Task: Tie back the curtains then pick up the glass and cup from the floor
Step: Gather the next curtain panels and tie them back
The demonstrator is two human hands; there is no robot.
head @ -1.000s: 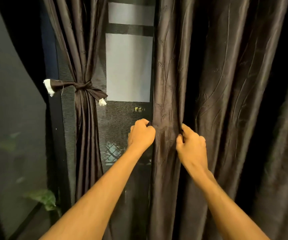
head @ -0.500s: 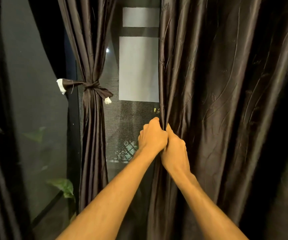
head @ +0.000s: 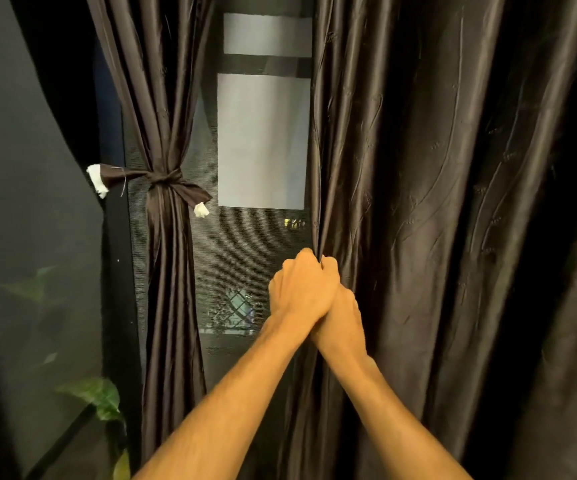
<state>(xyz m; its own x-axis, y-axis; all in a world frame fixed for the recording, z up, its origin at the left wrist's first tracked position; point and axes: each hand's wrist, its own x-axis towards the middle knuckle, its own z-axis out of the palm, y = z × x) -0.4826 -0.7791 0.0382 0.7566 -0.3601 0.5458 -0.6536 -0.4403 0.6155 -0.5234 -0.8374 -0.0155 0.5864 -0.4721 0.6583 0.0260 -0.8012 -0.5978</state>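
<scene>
Head camera, facing forward, near curtain (head: 418,202)

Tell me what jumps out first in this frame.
Two hands meet at centre, the left hand overlapping the right hand, both gripping the inner edge of the loose curtain on the right. At left, the tied curtain is cinched by a knotted tie with white ends. Between the two, a pale panel shows through the dark window.
</scene>
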